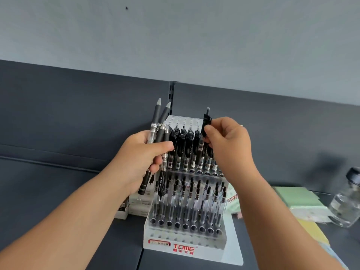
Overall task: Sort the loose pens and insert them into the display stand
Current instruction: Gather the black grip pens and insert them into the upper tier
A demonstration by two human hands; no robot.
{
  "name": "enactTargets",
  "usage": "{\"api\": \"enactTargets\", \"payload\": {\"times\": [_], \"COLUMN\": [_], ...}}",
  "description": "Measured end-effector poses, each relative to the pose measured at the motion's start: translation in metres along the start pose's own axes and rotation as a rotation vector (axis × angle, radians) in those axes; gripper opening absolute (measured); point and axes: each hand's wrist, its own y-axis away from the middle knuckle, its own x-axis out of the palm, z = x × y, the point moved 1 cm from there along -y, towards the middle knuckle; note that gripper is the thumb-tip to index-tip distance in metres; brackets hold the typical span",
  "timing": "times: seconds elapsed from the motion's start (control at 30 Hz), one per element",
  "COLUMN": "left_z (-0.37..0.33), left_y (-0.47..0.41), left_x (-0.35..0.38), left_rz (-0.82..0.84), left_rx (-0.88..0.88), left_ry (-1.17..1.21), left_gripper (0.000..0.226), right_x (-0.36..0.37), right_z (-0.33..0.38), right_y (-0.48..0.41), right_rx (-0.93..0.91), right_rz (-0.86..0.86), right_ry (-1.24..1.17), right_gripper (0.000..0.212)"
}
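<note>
A clear tiered display stand [185, 244] with a white base and red lettering stands in the middle of a dark shelf, its rows filled with several black-capped pens. My left hand [142, 156] grips a bundle of loose pens [157, 133] just left of the stand, tips pointing up. My right hand [228, 145] pinches the top of one black pen [206, 121] over the stand's upper row at its right side. That pen's lower end is hidden among the standing pens.
Small white boxes [134, 203] sit behind the stand at its left. To the right lie pale green and yellow pads [300, 201] and a clear jar with a dark lid [346, 199]. A slotted metal upright [172, 92] rises behind the stand against the dark back panel.
</note>
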Motion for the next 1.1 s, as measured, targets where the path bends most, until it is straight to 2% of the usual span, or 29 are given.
{"api": "enactTargets", "payload": {"times": [0.13,0.3,0.5,0.63,0.87,0.97,1.03,1.1], "left_z": [0.003,0.003,0.005,0.008,0.009,0.006,0.004,0.002], "left_y": [-0.004,-0.006,-0.01,-0.012,-0.014,-0.015,-0.016,-0.016], "left_x": [-0.001,0.0,0.001,0.004,0.007,0.008,0.009,0.012], "left_rz": [0.008,0.036,0.076,0.111,0.138,0.145,0.135,0.111], "left_rx": [-0.002,-0.007,-0.019,-0.034,-0.046,-0.045,-0.036,-0.025], "left_ry": [-0.004,0.003,0.007,0.028,0.065,0.089,0.119,0.165], "left_gripper": [0.017,0.013,0.013,0.009,0.009,0.009,0.01,0.011], "right_x": [0.006,0.009,0.015,0.02,0.019,0.016,0.014,0.016], "right_z": [-0.007,-0.009,-0.028,-0.036,-0.031,-0.022,-0.014,-0.008], "right_y": [-0.002,0.001,0.013,0.021,0.021,0.024,0.029,0.035], "right_rx": [0.021,0.021,0.04,0.028,0.07,0.027,-0.035,-0.051], "right_rz": [-0.003,0.001,0.044,0.043,0.047,-0.038,-0.071,0.0], "right_ry": [0.044,0.071,0.295,0.359,0.338,0.327,0.245,0.129], "right_gripper": [0.009,0.01,0.009,0.01,0.007,0.005,0.004,0.007]}}
